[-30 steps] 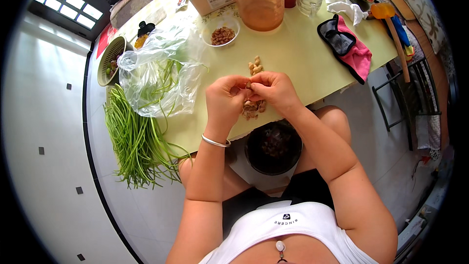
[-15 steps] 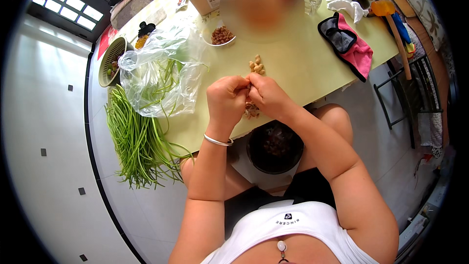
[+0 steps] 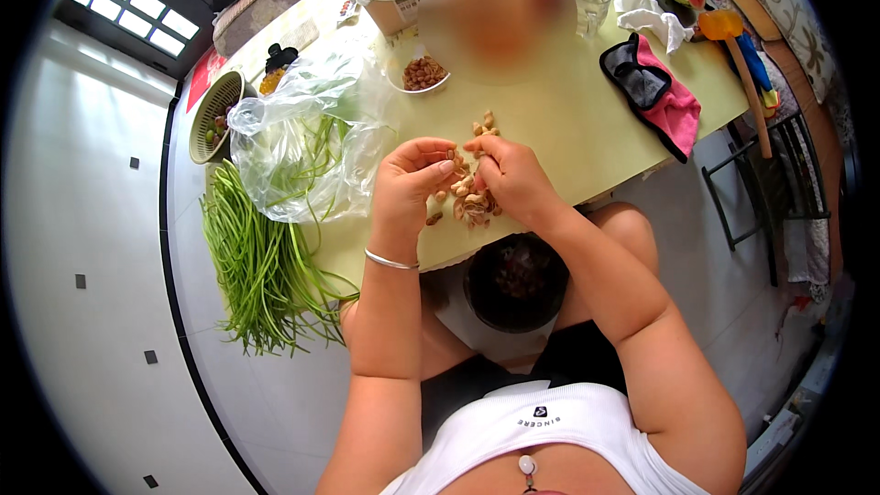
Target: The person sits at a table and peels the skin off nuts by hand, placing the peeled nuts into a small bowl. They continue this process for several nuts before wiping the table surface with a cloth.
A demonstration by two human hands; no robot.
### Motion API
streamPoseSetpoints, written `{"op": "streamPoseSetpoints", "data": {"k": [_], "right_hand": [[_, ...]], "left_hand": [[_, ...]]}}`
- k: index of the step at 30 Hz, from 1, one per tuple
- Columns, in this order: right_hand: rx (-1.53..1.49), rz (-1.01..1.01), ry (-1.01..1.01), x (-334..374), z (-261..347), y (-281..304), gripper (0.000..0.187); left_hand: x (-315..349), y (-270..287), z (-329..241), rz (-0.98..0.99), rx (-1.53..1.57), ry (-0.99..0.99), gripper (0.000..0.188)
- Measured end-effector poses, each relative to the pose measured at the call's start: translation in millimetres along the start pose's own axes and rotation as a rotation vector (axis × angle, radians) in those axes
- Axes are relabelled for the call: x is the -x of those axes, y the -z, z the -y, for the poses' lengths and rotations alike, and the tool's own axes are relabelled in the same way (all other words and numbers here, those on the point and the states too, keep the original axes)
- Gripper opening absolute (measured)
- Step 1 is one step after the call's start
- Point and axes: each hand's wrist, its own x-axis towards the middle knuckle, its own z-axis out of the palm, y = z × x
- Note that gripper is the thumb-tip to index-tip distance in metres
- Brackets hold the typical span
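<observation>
Over the front edge of the table, my left hand (image 3: 408, 181) pinches what looks like a peanut between thumb and fingers. My right hand (image 3: 515, 176) is closed beside it, fingers curled; what it holds, if anything, is hidden. Between and under the hands lies a heap of broken peanut shells (image 3: 473, 205), with a few loose pieces by the left hand. Just beyond my fingertips sit several whole peanuts (image 3: 487, 123) in their shells. Farther back stands a white bowl (image 3: 394, 81) of shelled peanut kernels (image 3: 423, 74).
Green stalks (image 3: 261, 266) hang over the table's left edge beside a clear plastic bag (image 3: 302, 165) and a basket (image 3: 199, 133). A dark bin (image 3: 516, 284) stands between my knees. Pink and grey cloth (image 3: 666, 96) lies at right. A blurred round area covers the back.
My hands have parted from each other, the left moving a little left and the right slightly right. The shell heap between them now shows more fully.
</observation>
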Motion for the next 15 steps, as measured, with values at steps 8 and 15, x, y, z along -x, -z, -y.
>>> {"op": "streamPoseSetpoints", "data": {"k": [8, 15], "right_hand": [[-0.624, 0.232, -0.204, -7.3, -19.3, 5.0, 0.03], [-0.669, 0.15, -0.192, -10.0, -20.9, 9.3, 0.016]], "left_hand": [[9.8, -20.2, -12.9, 0.029, -1.004, -0.58, 0.022], [9.9, -20.4, 2.3, 0.01, -0.327, -0.215, 0.017]]}}
